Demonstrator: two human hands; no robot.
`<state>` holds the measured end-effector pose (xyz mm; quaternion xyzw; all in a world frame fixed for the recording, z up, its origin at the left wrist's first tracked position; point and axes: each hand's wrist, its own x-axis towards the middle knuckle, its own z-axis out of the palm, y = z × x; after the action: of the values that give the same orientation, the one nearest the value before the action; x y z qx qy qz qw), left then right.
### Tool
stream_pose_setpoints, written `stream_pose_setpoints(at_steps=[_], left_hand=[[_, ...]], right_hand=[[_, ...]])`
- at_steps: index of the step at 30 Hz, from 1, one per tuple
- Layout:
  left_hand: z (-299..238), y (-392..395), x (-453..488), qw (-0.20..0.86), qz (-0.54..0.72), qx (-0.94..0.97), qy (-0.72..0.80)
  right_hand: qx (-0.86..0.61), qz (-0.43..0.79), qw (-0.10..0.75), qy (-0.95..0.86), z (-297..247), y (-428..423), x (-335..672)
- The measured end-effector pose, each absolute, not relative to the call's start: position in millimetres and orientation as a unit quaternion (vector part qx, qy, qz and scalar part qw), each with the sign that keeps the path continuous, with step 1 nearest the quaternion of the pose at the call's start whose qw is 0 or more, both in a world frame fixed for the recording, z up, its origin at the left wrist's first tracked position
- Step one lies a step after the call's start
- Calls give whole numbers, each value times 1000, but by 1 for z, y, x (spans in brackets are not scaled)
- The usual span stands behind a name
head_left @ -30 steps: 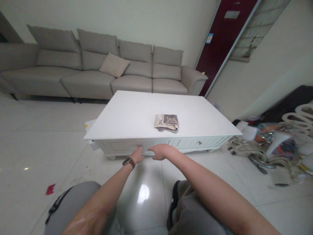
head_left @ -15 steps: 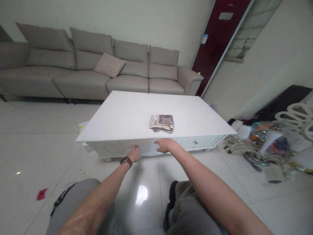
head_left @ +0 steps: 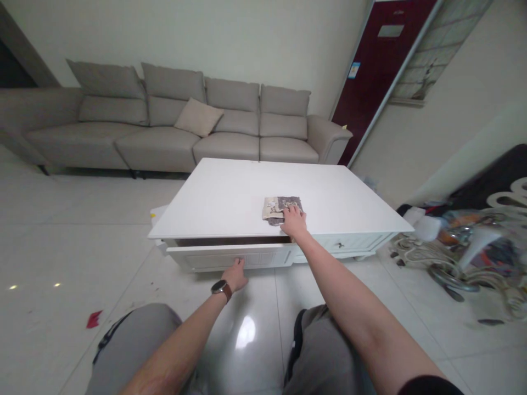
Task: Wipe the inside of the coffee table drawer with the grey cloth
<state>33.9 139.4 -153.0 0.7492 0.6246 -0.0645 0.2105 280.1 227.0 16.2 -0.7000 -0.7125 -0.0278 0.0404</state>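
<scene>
On towel [head_left: 272,208], right hand [head_left: 293,220]; blue-white label [head_left: 354,70] unreadable

From my end I can read no lettering; a blue-and-white label [head_left: 354,70] stands on the dark red panel [head_left: 364,90], a pale plate [head_left: 391,31] higher up (both too small and blurred for me).
</scene>
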Motion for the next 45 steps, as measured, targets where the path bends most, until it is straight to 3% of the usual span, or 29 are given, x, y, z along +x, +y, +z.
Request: stream_pose_setpoints(at_steps=[5,20,27,31,33,35,40,45], left_hand=[[-151,112,38,205,-67,743,633],[-131,53,46,210,-111,731,639],[-92,47,51,242,-111,749,607],[-51,60,43,261,32,804,533],[-41,68,35,237,147,803,526],[-42,75,24,212,185,792,542],[-68,80,8,202,74,790,574],[-77,73,12,135,45,811,567]], right_hand=[[-712,-52,58,-697,7,245,279],[-745,61,21,-664,6,263,275],[-750,46,49,-658,7,260,276],[-743,51,10,-668,9,261,280],[-739,50,-2,-672,10,261,281],[-735,44,-4,-676,11,260,282],[-731,-1,3,-682,10,253,280],[-720,-21,1,-693,9,250,279]])
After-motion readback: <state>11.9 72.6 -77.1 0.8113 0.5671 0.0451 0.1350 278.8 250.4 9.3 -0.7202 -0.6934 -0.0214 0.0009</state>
